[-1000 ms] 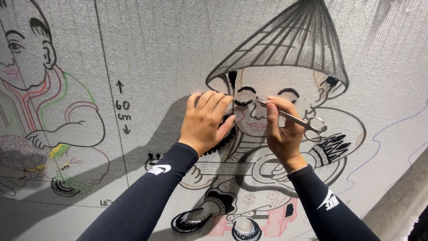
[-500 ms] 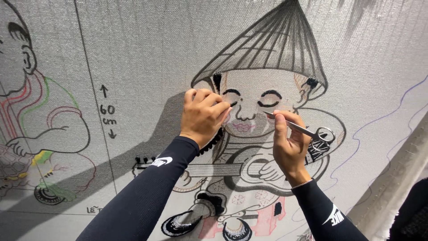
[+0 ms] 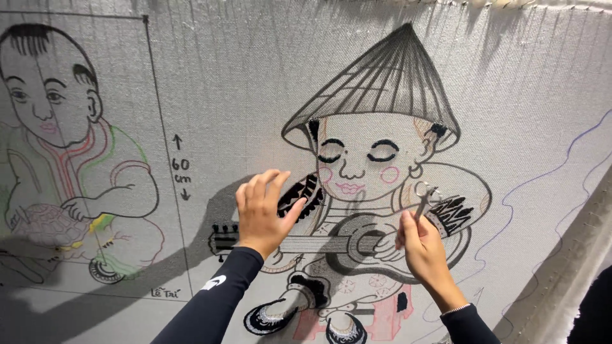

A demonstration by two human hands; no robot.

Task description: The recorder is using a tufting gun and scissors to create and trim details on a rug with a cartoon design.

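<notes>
Left hand [image 3: 263, 213] flat on canvas [image 3: 223, 83]

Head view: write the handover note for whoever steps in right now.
Left hand: open, flat on the grey fabric, beside the drawn guitar player.
Right hand: grips a small metal tool, tip up at the figure's shoulder.
Done: hat, face and guitar are outlined and partly filled dark; the child figure at left is outlined too.
Left: large pale areas inside both figures remain unfilled.
</notes>
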